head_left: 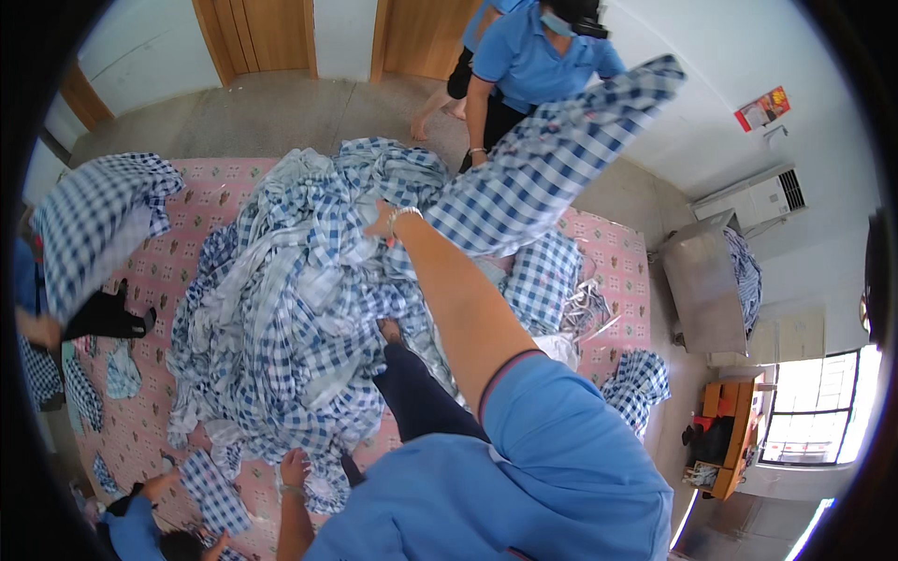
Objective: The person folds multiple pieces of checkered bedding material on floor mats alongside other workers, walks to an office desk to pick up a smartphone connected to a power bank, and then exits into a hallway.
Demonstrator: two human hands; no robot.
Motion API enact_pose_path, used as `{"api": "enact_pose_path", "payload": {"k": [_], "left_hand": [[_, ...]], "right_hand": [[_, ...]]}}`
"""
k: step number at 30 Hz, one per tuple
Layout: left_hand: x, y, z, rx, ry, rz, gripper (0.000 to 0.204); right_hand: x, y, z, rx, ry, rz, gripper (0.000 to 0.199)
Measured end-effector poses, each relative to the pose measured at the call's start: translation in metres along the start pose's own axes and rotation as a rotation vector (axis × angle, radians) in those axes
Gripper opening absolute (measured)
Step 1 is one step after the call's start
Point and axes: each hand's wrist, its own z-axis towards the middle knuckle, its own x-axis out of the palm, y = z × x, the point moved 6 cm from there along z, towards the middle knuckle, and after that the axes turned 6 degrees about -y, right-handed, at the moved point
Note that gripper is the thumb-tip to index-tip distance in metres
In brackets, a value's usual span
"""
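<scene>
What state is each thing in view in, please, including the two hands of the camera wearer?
Cloth heap: loose, crumpled.
Right hand: stretched out over the heap; grip unclear.
Left hand: near the heap's lower edge; grip unclear.
Raised bundle: held at a slant by a co-worker.
Pink mat: spread out, partly covered.
White strips: tangled.
Metal bin: holding checked cloth.

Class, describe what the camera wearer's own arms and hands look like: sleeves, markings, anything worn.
The right arm has a short light-blue fabric sleeve, its edge finished with dark and reddish trim. A thin, pale bracelet circles the right wrist; the right hand is gloveless. The left hand is gloveless too, with what may be a thin wristband.
</scene>
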Motion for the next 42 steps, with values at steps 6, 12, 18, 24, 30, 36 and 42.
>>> {"api": "enact_pose_path", "payload": {"k": [6, 12, 18, 24, 30, 36, 42], "left_hand": [[0.147, -0.104, 0.005, -0.117, 0.416, 0.019, 0.027], [0.231, -0.188, 0.024, -0.196, 0.482, -0.088, 0.024], [0.178, -0.11, 0.07, -0.557, 0.089, -0.229, 0.023], [0.169, -0.072, 0.067, -0.745, 0.067, -0.131, 0.024], [0.191, -0.118, 0.073, -0.646, 0.122, -0.156, 0.026], [0.184, -0.161, 0.054, -0.452, 0.205, -0.273, 0.025], [0.164, -0.152, 0.028, -0.304, 0.303, -0.228, 0.031]], "right_hand": [[0.154, -0.136, 0.09, -0.106, 0.619, -0.458, 0.041], [0.119, -0.189, 0.239, -0.378, 0.066, -0.485, 0.029], [0.048, -0.156, 0.395, -0.061, -0.274, -0.297, 0.041], [0.045, -0.157, 0.444, 0.16, -0.188, -0.33, 0.036], [0.125, -0.178, 0.37, 0.066, -0.332, 0.249, 0.037], [0.221, -0.22, 0.15, 0.348, 0.284, 0.288, 0.051], [0.227, -0.14, -0.022, 0.154, 0.563, 0.732, 0.062]]}}
